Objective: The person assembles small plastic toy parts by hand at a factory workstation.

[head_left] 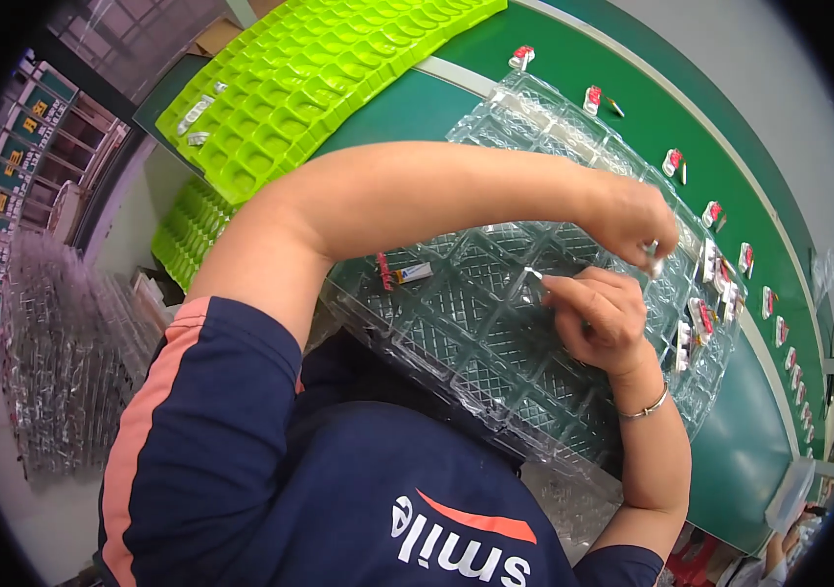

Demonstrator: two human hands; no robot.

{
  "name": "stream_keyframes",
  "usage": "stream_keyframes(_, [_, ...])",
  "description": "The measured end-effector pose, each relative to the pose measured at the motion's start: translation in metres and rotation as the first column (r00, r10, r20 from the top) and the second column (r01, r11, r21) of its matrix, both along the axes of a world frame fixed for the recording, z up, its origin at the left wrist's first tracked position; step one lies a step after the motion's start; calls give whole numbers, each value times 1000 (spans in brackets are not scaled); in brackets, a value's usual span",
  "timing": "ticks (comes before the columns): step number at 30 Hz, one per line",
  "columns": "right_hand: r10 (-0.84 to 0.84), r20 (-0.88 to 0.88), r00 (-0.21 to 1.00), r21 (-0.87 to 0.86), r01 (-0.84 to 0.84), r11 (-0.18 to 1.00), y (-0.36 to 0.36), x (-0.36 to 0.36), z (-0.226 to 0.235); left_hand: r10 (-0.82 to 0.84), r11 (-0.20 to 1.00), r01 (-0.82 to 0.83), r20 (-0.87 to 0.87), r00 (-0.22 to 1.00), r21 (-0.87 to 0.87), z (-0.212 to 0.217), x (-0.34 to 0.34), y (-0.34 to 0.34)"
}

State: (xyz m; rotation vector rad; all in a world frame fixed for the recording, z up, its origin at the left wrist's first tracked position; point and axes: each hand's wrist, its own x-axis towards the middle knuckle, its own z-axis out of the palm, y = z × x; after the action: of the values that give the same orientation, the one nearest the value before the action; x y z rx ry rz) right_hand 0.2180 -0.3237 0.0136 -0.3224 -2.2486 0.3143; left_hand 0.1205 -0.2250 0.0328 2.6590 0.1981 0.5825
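1. Reaching across the clear plastic tray (495, 333), the left hand (637, 220) pinches a small pale part (653, 256) between its fingertips near the tray's far edge.
2. The right hand (598, 313), with a bracelet (644, 408) at its wrist, grasps a thin white piece (532, 274) over the tray's middle cells.
3. One red-capped component (402, 273) lies in a cell near the tray's left edge.
4. More red-and-white components (705, 318) fill cells along the tray's right edge.
5. A green belt (691, 147) carries further such pieces beyond the tray, and a lime-green tray (309, 88) sits at the far left.
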Motion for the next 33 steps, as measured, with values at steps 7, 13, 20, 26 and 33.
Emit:
stream_keyframes(7, [-57, -16, 998, -18, 56, 998, 0, 4, 0, 374, 6, 197, 185, 909, -980, 14, -101, -29])
stream_keyframes(13, [-56, -19, 998, -45, 55, 997, 0, 2, -1, 339, 627, -362, -177, 924, -690, 19, -196, -90])
stream_keyframes(20, [-90, 25, 996, -77, 92, 993, -1, 2, 1, 360, 916, -401, -407, 840, -18, 22, -203, -122])
stream_keyframes(26, [-136, -30, 990, -159, 130, 979, 0, 4, 2, 546, 271, -290, -102, 832, -918, 29, -180, -94])
stream_keyframes(33, [-299, -247, 922, -747, 15, 664, 0, 14, -4, 525, 20, 49, 52, 849, -999, 10, -102, -54])
